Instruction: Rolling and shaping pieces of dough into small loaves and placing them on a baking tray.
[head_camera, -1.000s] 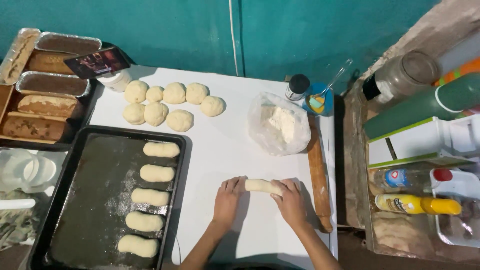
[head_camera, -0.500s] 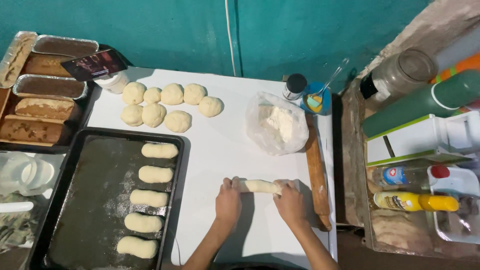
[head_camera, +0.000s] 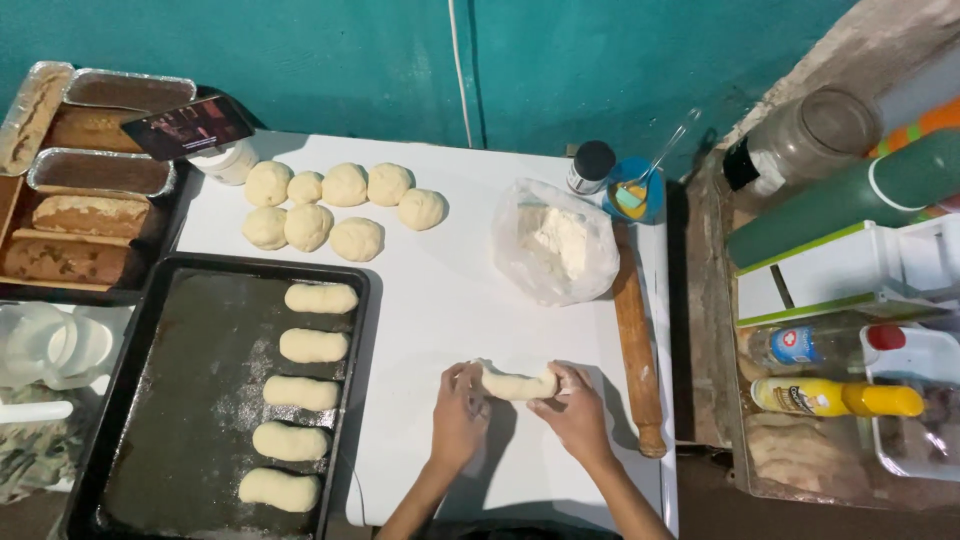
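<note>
A short log of pale dough (head_camera: 517, 384) lies on the white table (head_camera: 440, 290) near its front edge. My left hand (head_camera: 458, 416) pinches the log's left end and my right hand (head_camera: 578, 410) grips its right end. To the left, a dark floured baking tray (head_camera: 190, 400) carries several shaped dough logs (head_camera: 300, 392) in a column. Several round dough balls (head_camera: 330, 208) sit in two rows at the back of the table.
A clear bag of flour (head_camera: 558, 248) and a wooden rolling pin (head_camera: 636, 340) lie to the right of my hands. A black-capped bottle (head_camera: 590, 166) and blue cup (head_camera: 640, 190) stand behind. Foil loaf pans (head_camera: 90, 170) sit far left; bottles and jars crowd the right shelf (head_camera: 840, 300).
Both hands have closed in on the ends of the dough log, which now looks shorter and thicker. Nothing else on the table has moved.
</note>
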